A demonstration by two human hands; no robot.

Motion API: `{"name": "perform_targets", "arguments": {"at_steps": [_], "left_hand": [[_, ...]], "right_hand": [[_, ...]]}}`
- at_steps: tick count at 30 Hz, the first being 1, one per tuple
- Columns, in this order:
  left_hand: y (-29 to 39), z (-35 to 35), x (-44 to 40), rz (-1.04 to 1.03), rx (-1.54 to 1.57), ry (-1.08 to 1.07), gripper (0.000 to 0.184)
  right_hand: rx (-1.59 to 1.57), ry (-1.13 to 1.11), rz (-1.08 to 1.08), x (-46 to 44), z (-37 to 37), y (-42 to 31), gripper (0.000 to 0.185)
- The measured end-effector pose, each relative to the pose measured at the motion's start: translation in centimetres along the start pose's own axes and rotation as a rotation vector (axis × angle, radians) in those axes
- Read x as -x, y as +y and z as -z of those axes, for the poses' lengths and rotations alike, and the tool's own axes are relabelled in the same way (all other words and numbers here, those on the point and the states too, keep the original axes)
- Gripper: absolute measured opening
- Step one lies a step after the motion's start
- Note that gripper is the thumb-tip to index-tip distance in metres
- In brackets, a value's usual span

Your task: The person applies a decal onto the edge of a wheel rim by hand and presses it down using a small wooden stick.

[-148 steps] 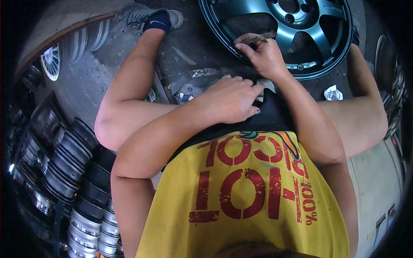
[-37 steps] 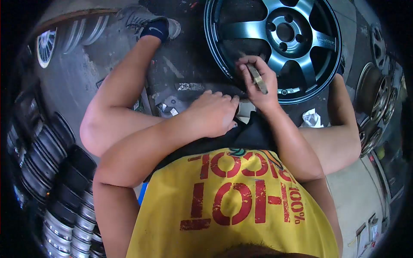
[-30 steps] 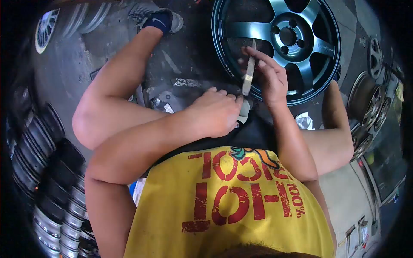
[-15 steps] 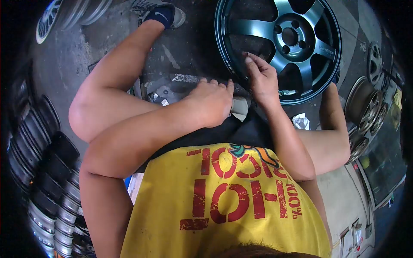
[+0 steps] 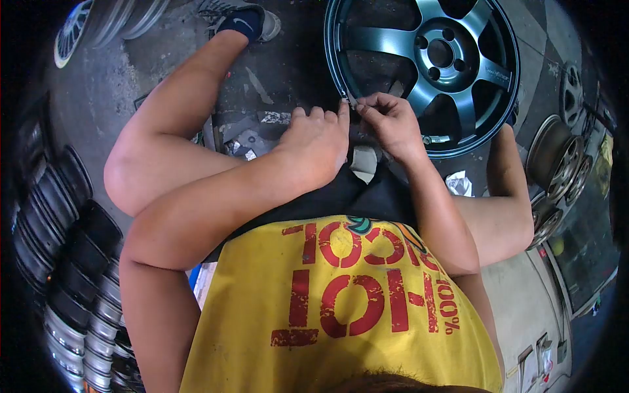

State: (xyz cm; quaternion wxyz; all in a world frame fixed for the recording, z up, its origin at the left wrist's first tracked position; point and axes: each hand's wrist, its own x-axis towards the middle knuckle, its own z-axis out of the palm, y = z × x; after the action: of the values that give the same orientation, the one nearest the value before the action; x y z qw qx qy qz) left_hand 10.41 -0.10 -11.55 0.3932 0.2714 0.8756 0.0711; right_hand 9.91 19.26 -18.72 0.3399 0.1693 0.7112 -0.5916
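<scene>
Teal gleam on that six-spoke metal wheel [image 5: 426, 59]!
Below it, yellow fabric shirt [image 5: 357, 301], red lettering [image 5: 395, 301]; left of the wheel, navy sock [image 5: 244, 27]!

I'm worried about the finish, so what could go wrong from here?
If the right hand's thin tool slips, it could scratch the shiny wheel. Its tip is also close to the left hand's extended index finger, so a slip might nick that too.
</scene>
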Motion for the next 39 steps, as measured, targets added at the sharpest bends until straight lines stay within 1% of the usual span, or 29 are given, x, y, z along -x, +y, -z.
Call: {"name": "perform_targets", "arguments": {"at_steps": [1, 15, 32, 39], "left_hand": [[0.0, 0.0, 0.0, 0.014, -0.011, 0.032, 0.092], [-0.8, -0.3, -0.4, -0.008, 0.039, 0.002, 0.096], [-0.8, 0.0, -0.8, 0.005, 0.041, -0.035, 0.097], [-0.8, 0.3, -0.9, 0.002, 0.069, -0.048, 0.097]], "right_hand": [[0.004, -0.008, 0.009, -0.2, 0.1, 0.5, 0.025], [0.082, 0.036, 0.004, -0.9, -0.6, 1.1, 0.024], [-0.035, -0.007, -0.106, -1.2, -0.6, 0.3, 0.019], [-0.116, -0.030, -0.105, -1.2, -0.8, 0.9, 0.018]]}}
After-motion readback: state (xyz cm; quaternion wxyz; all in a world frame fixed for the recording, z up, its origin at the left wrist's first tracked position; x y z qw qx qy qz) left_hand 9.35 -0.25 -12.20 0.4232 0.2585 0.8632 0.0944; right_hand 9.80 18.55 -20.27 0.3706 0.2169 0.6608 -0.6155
